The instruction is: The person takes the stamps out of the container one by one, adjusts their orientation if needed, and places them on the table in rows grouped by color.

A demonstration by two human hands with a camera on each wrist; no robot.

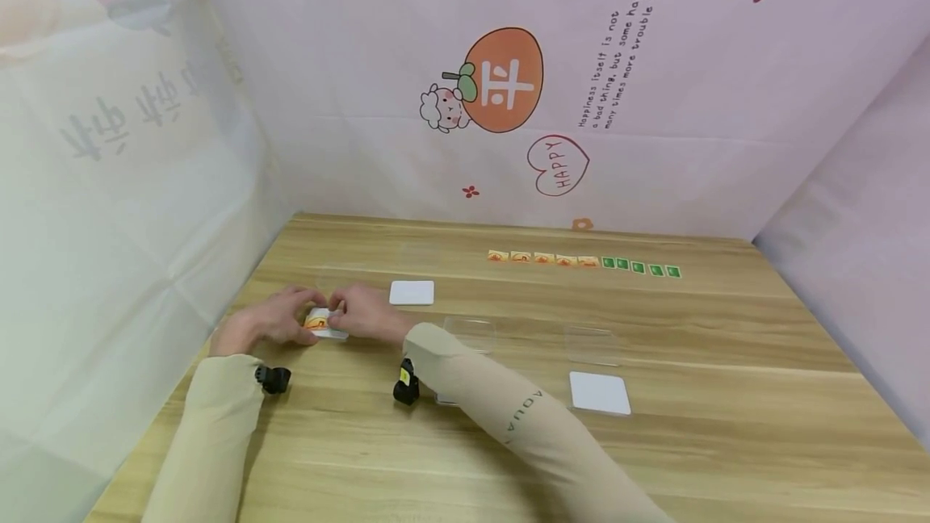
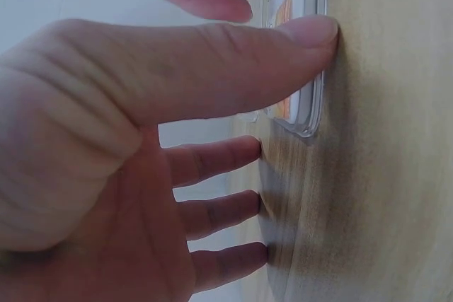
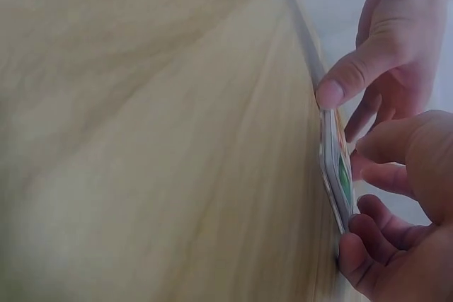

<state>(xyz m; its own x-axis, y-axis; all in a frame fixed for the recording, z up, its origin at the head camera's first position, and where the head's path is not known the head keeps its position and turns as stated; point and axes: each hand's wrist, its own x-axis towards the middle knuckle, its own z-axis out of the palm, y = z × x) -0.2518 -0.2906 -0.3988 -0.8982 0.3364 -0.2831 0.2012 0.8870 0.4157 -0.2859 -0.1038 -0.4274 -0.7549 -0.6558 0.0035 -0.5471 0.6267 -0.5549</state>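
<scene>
At the left of the table, both hands work on a white card in a thin clear case [image 1: 330, 335]. An orange picture sticker [image 1: 316, 322] lies on its left part, and a green sticker [image 3: 345, 178] shows on the other part in the right wrist view. My left hand [image 1: 279, 317] holds the left end. In the left wrist view its thumb lies on the near edge of the case, with other fingertips down on the wood. My right hand [image 1: 366, 313] holds the opposite end, its fingers bent over the green sticker and partly hiding it.
Along the back lies a row of orange stickers [image 1: 543, 258] and green stickers [image 1: 638, 268]. One white card [image 1: 412, 293] lies just beyond the right hand, another white card [image 1: 599, 392] farther right. Clear cases [image 1: 592, 345] lie mid-table. Printed cloth [image 1: 363, 103] walls the table.
</scene>
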